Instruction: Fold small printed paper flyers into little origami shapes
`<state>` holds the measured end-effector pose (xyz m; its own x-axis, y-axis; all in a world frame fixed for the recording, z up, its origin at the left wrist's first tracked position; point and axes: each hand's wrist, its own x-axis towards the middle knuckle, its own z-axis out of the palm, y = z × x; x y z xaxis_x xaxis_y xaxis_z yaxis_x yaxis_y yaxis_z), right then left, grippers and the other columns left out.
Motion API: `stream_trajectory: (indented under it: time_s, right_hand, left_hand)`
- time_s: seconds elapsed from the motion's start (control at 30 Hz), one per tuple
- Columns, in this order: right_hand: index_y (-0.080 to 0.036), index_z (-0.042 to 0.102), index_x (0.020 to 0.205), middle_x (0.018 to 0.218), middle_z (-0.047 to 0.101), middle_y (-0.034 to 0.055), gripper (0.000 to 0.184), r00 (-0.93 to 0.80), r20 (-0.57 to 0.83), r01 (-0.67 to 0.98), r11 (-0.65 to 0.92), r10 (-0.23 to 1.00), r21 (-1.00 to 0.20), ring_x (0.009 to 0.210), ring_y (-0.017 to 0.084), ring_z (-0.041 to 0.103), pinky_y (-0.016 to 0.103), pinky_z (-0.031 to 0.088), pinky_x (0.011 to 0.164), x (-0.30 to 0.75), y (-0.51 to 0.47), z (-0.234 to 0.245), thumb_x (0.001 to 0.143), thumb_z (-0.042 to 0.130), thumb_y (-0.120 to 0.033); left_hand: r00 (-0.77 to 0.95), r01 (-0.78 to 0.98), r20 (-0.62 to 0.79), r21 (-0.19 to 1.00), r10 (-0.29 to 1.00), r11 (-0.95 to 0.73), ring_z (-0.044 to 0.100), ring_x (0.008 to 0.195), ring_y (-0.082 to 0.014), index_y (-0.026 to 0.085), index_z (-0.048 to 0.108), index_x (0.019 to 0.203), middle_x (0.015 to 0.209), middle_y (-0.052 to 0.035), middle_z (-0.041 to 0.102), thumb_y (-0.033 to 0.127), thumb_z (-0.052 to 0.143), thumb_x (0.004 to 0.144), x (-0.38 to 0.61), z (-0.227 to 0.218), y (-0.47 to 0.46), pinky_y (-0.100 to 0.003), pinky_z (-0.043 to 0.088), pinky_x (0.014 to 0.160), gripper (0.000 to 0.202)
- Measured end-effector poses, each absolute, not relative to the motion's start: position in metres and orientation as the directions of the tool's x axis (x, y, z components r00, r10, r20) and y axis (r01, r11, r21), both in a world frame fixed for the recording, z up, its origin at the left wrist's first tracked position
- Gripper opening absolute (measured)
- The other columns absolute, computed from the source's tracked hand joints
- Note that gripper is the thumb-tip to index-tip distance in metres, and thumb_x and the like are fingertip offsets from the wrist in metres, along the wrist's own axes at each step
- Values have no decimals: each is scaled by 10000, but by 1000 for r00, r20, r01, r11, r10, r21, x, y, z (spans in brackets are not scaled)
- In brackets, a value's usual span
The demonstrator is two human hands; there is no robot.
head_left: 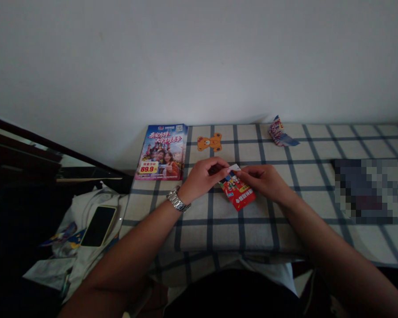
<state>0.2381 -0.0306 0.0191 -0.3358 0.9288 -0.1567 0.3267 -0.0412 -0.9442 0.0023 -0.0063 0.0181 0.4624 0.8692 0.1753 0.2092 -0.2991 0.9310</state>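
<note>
- Two hands are working at one red card (240, 192), which is sitting between them near the front of the checked desk (192, 238).
- Left hand (205, 176): its fingers are pinching the card by its far, left end.
- Right hand (263, 181): its fingers are gripping the same far end, from the right, close against the left fingertips.
- Neither hand is lying nearer, as both are touching the card.
- From the fingers, the card's body is extending back toward the person; its long axis is slanting, the near end pointing a little rightward.
- A white bit (235, 168) is showing at the far end, right between the fingertips.
- Whether the near end is resting on the desk, I am not managing to tell from where I am standing.
- Beyond the left hand, a bear (209, 142) is lying flat, just beside the flyers (161, 154).
</note>
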Motion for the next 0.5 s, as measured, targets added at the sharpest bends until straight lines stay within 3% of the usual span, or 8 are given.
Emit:
stream_trajectory:
  time_s: [0.17, 0.37, 0.5]
  right_hand:
    - [-188, 825, 1009, 837, 793, 45, 440, -306, -125, 340, -14, 944, -940, 674, 169, 642, 266, 457, 581, 239, -28, 15, 947, 659, -592]
    - [-172, 809, 937, 799, 768, 49, 447, -324, -83, 378, 48, 942, -925, 664, 168, 619, 272, 433, 572, 240, -30, 20, 960, 640, -585]
    - [-168, 790, 890, 756, 735, 40, 442, -381, -103, 390, 59, 919, -919, 643, 155, 590, 265, 418, 562, 239, -31, 22, 973, 626, -569]
  left_hand:
    - [397, 218, 183, 933, 899, -286, 671, 737, -118, 177, 703, 963, 854, -23, 735, 385, 698, 971, 1, 18, -5, -209, 526, 663, 208]
    - [429, 223, 183, 928, 884, -300, 615, 686, -107, 173, 661, 921, 789, 1, 674, 386, 682, 964, 0, 18, -5, -208, 479, 632, 218]
    - [471, 216, 188, 923, 862, -319, 648, 740, -124, 179, 691, 980, 843, -16, 707, 431, 669, 978, 2, 17, -7, -225, 495, 664, 253]
